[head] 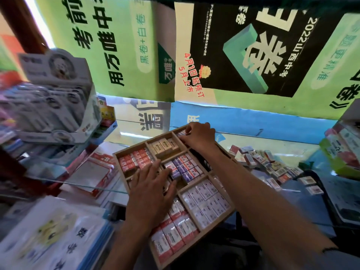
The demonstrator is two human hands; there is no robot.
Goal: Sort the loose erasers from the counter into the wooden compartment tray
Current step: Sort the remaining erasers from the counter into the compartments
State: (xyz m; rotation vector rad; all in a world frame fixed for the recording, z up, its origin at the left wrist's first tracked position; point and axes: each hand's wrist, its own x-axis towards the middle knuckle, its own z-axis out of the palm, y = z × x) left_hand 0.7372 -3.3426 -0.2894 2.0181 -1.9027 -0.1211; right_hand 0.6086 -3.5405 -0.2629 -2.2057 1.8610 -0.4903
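Note:
The wooden compartment tray (pixel 131 151) lies tilted on the glass counter, its cells packed with boxed erasers: red ones (pixel 134 160), tan ones (pixel 163 146), purple-and-white ones (pixel 187 168) and white ones (pixel 206 203). My left hand (pixel 153 190) rests flat, fingers spread, over the tray's middle-left cells. My right hand (pixel 198 136) reaches into the far corner cell and its curled fingers pinch a small eraser (pixel 182 132) there. Several loose erasers (pixel 263 162) lie scattered on the counter to the right of the tray.
A display box of stationery (pixel 58 106) stands at the left, with red-framed packs (pixel 93 170) beneath it and booklets (pixel 50 236) at the near left. Green and black posters (pixel 243 51) hang behind. Another product box (pixel 342 151) sits at the far right.

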